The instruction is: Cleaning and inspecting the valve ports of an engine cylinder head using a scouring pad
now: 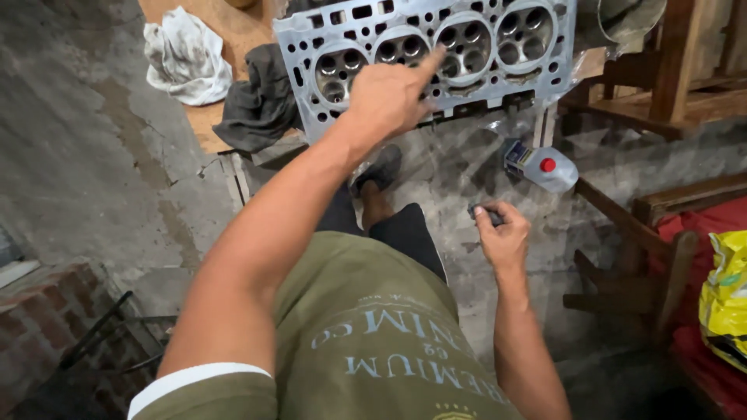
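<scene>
A silver engine cylinder head (436, 58) with several round valve chambers lies on a low wooden board at the top. My left hand (389, 97) reaches out over it, index finger stretched onto the metal between two chambers, the other fingers curled and holding nothing. My right hand (502, 233) hangs lower, above the concrete floor, closed around a small dark object (484, 212) whose kind I cannot tell.
A white rag (185, 56) and a dark grey cloth (261, 105) lie on the board left of the head. A grey plastic bottle with a red cap (545, 166) lies on the floor. Wooden furniture (661, 218) and a yellow bag (725, 295) stand at right; bricks (39, 327) at left.
</scene>
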